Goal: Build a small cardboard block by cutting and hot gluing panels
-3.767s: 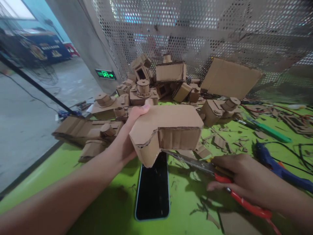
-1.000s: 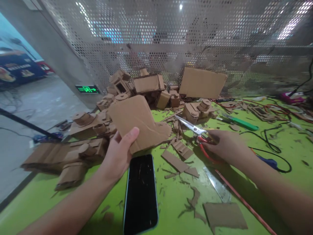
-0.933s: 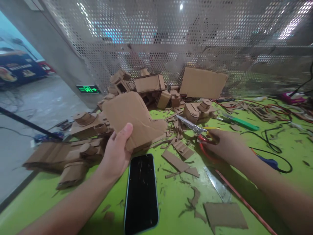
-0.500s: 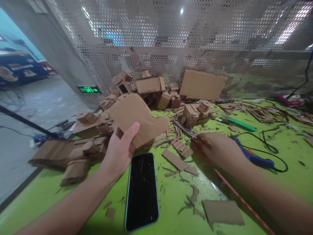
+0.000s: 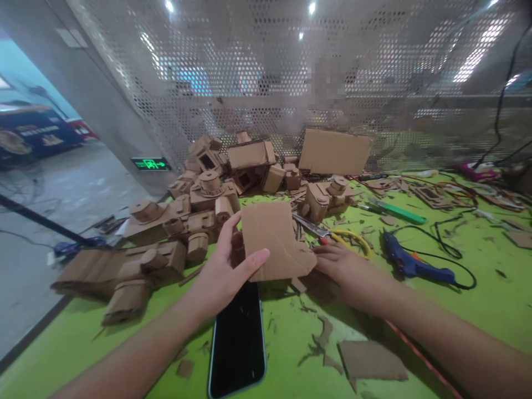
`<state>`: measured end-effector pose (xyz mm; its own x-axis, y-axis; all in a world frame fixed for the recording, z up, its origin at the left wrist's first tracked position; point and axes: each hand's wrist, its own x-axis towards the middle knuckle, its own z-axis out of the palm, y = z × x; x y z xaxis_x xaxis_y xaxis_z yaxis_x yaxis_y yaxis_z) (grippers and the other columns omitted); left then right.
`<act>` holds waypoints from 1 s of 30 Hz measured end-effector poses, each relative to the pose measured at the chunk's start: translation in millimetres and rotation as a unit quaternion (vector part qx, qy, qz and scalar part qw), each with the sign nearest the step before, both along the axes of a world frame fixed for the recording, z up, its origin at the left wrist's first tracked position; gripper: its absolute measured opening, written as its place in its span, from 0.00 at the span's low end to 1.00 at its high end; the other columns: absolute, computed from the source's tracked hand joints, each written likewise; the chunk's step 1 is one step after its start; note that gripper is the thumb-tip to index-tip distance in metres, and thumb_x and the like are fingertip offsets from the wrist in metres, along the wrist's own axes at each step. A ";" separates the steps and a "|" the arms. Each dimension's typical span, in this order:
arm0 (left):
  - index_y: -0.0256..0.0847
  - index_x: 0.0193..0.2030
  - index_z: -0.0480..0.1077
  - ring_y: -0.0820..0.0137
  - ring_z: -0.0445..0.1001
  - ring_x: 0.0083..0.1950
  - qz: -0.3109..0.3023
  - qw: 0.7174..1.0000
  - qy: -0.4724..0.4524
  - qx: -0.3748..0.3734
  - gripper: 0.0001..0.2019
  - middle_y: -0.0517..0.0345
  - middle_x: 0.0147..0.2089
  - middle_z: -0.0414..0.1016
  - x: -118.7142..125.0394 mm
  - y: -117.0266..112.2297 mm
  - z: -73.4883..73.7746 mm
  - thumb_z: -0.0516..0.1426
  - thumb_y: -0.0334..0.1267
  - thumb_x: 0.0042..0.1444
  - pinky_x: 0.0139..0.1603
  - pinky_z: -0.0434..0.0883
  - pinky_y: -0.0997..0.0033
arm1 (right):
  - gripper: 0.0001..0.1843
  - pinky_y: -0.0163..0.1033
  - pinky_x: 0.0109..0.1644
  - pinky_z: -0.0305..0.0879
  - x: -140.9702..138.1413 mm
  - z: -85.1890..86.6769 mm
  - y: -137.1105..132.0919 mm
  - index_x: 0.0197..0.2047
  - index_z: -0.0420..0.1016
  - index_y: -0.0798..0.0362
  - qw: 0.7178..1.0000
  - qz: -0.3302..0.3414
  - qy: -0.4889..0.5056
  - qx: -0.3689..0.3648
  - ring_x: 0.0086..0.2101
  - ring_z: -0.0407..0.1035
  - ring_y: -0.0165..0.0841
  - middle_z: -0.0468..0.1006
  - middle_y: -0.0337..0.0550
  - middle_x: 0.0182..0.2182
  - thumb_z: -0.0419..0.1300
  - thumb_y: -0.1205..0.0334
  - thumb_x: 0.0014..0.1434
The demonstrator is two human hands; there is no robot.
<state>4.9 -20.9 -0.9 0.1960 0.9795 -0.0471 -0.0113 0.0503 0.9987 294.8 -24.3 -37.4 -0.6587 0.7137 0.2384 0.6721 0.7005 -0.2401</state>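
The cardboard piece (image 5: 270,238) is held up over the middle of the table (image 5: 282,360), well in from the left edge, just beyond the top end of the phone (image 5: 236,343). It looks light and fairly stiff, dry and matt, so it is unlikely to slip; pressed hard, though, it would probably dent or crease, and faint wrinkles already show near its short lower-right arm. That narrow arm seems the weakest part to hold by. The broad part, pinched near its left side with the thumb flat on the face, appears the safer place; how deep the piece is cannot be told from here.

The left hand (image 5: 226,274) does just that: its grip is closed on the piece, thumb across the lower face, fingers up along the left side and partly hidden behind. The forearm rises from the near left, slanting toward the table's middle.

The right hand (image 5: 349,274) is low, palm down, forearm coming from the table's near right corner. Its fingers point left, beside the tip of the piece and over the scissors (image 5: 311,226); whether its grip has hold of a handle, or touches the cardboard, cannot be told.
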 end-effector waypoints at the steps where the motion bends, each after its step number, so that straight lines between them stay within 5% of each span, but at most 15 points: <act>1: 0.56 0.77 0.54 0.49 0.76 0.71 0.007 1.000 0.002 0.007 0.46 0.45 0.74 0.73 0.8 -0.9 1.1 0.74 0.51 0.58 0.64 0.79 0.57 | 0.16 0.56 0.63 0.75 1.1 -0.1 0.1 0.50 0.85 0.51 1.000 -0.004 0.005 0.004 0.53 0.82 0.49 0.89 0.56 0.53 0.62 0.74 0.63; 7: 0.52 0.69 0.59 0.53 0.76 0.70 0.064 0.997 0.012 0.035 0.39 0.48 0.67 0.77 3.9 -3.4 8.7 0.73 0.54 0.59 0.66 0.76 0.59 | 0.32 0.54 0.60 0.77 9.9 -1.2 0.6 0.62 0.78 0.53 0.997 -0.044 0.055 0.031 0.55 0.81 0.48 0.87 0.57 0.54 0.55 0.80 0.56; 12: 0.51 0.72 0.62 0.49 0.76 0.70 0.060 0.998 0.001 -0.014 0.44 0.47 0.66 0.79 -0.3 4.6 5.8 0.75 0.55 0.53 0.69 0.74 0.55 | 0.26 0.48 0.55 0.79 13.2 6.3 -2.6 0.64 0.72 0.49 0.990 -0.082 0.107 0.037 0.53 0.81 0.44 0.86 0.53 0.54 0.51 0.77 0.67; 16: 0.49 0.64 0.67 0.50 0.79 0.65 0.046 0.999 0.017 -0.022 0.38 0.49 0.61 0.82 -4.8 9.3 2.4 0.77 0.53 0.52 0.65 0.78 0.55 | 0.19 0.48 0.56 0.78 10.8 16.2 -6.9 0.65 0.67 0.46 0.981 -0.109 0.155 0.049 0.53 0.81 0.42 0.85 0.52 0.54 0.50 0.70 0.77; 24: 0.45 0.61 0.66 0.56 0.82 0.60 0.026 0.993 -0.019 -0.110 0.32 0.53 0.57 0.81 -6.4 11.6 -10.9 0.75 0.52 0.58 0.55 0.84 0.59 | 0.16 0.52 0.58 0.79 13.2 15.7 -6.6 0.66 0.68 0.43 0.976 -0.135 0.166 0.023 0.54 0.81 0.45 0.84 0.51 0.56 0.54 0.60 0.79; 27: 0.44 0.63 0.65 0.55 0.81 0.62 0.007 0.994 -0.031 -0.103 0.36 0.50 0.60 0.80 -4.9 7.1 -12.7 0.75 0.53 0.56 0.57 0.83 0.59 | 0.30 0.61 0.65 0.76 13.0 14.8 -9.2 0.75 0.61 0.43 0.976 -0.146 0.162 0.009 0.64 0.74 0.52 0.78 0.54 0.67 0.62 0.50 0.75; 30: 0.44 0.66 0.62 0.55 0.79 0.65 -0.061 0.996 0.007 -0.069 0.40 0.47 0.64 0.79 -2.3 0.2 -8.9 0.76 0.53 0.54 0.62 0.80 0.60 | 0.47 0.67 0.71 0.70 9.5 15.8 -13.5 0.82 0.49 0.39 0.974 -0.146 0.172 -0.030 0.74 0.60 0.57 0.61 0.54 0.79 0.68 0.43 0.69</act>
